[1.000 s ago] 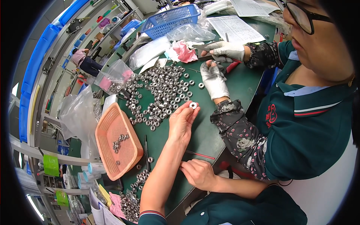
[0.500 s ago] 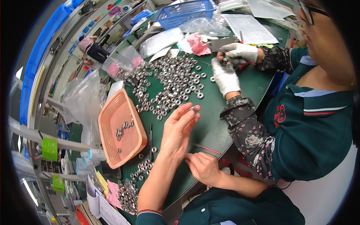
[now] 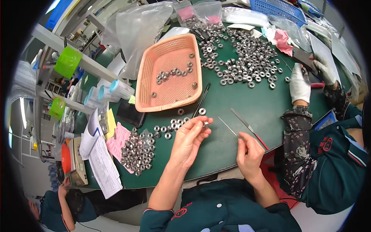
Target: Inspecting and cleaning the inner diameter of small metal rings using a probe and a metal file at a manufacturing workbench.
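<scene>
Between the fingertips of my left hand [image 3: 186, 145] is a small steel ring [image 3: 205, 124], like those heaped on the green table. My right hand [image 3: 250, 154], to its right, pinches a thin needle-like metal rod [image 3: 227, 127] whose tip points up and left. The two hands are apart. On the table just beyond my right hand lies a flat file [image 3: 247, 125] with a red handle. More loose rings [image 3: 174, 125] lie left of my left hand, beside a dark slim tool [image 3: 201, 99].
A pink plastic basket [image 3: 143, 87] holds several rings. A large ring pile [image 3: 251, 62] lies at the back, a smaller one [image 3: 137, 152] at left on pink paper. A co-worker's gloved hands [image 3: 300, 87] work at right. Papers [image 3: 104, 166] lie along the left edge.
The view has swung left, bringing the basket nearer the middle. My right hand has moved away from beside my left wrist, and the thin rod now shows in it. My left hand keeps the ring.
</scene>
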A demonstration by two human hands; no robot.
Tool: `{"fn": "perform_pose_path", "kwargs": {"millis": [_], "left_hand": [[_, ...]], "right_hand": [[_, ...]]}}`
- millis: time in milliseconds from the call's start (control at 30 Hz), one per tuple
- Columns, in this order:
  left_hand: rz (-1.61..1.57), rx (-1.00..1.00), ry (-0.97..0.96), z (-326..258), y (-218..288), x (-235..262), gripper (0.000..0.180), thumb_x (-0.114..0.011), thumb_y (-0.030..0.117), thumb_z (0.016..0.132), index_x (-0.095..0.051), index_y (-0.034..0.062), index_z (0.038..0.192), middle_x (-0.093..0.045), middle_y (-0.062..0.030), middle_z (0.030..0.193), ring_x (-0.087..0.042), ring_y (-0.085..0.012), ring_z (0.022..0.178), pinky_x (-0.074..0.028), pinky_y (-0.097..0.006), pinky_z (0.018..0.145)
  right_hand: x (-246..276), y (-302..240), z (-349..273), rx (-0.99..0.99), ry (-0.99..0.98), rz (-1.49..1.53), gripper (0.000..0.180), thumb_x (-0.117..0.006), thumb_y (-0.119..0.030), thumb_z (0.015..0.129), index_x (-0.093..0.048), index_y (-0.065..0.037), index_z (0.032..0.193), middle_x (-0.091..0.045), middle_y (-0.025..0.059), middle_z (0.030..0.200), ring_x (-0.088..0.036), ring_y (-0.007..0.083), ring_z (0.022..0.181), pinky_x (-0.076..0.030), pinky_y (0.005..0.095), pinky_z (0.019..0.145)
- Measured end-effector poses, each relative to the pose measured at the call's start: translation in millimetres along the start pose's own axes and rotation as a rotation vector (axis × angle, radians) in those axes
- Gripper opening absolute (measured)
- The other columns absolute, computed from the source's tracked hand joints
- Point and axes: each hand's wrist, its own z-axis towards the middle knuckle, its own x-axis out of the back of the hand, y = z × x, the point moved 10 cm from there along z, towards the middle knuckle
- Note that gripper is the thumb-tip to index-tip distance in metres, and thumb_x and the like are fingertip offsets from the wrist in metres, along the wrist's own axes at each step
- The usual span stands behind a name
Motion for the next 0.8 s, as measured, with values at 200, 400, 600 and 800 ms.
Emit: {"fn": "perform_pose_path", "kwargs": {"millis": [200, 400, 600, 800], "left_hand": [[-0.059, -0.005, -0.043, 9.1, -3.5, 11.1, 0.020, -0.060, 0.002, 0.081, -0.058, -0.0012, 0.101, -0.060, -0.0069, 0.087, -0.057, -0.0129, 0.075, -0.046, -0.022, 0.068], [-0.047, 0.051, -0.057, 9.6, -8.9, -3.9, 0.022, -0.054, 0.007, 0.086, -0.055, -0.0038, 0.105, -0.059, -0.0169, 0.102, -0.060, -0.0183, 0.081, -0.049, -0.025, 0.075], [-0.087, 0.075, -0.129, 5.4, -10.6, -19.0, 0.023, -0.047, -0.002, 0.086, -0.053, -0.0067, 0.108, -0.055, -0.0237, 0.108, -0.060, -0.0277, 0.092, -0.051, -0.030, 0.083], [-0.228, 0.078, -0.135, 5.0, -5.6, -7.1, 0.025, -0.055, 0.000, 0.083, -0.053, -0.0020, 0.108, -0.058, -0.0189, 0.105, -0.061, -0.0235, 0.090, -0.052, -0.028, 0.080]], "right_hand": [[-2.2, 0.1, 2.4, -0.027, -0.004, -0.070, 0.014, -0.059, 0.002, 0.075, -0.058, 0.001, 0.089, -0.059, 0.0122, 0.070, -0.055, 0.0273, 0.057, -0.043, 0.0344, 0.052], [7.3, -7.9, 3.3, 0.008, 0.027, -0.125, 0.019, -0.057, 0.004, 0.073, -0.058, 0.000, 0.092, -0.056, 0.0131, 0.069, -0.055, 0.0295, 0.061, -0.043, 0.0368, 0.053], [-12.6, -29.2, -1.8, 0.067, -0.093, -0.287, 0.017, -0.060, -0.001, 0.069, -0.057, -0.005, 0.085, -0.052, 0.0070, 0.068, -0.054, 0.0243, 0.063, -0.043, 0.0337, 0.054], [0.8, -63.4, 45.8, 0.152, -0.023, -0.356, 0.010, -0.063, -0.007, 0.070, -0.056, -0.007, 0.077, -0.052, 0.0044, 0.077, -0.053, 0.0218, 0.071, -0.040, 0.0322, 0.059]]}}
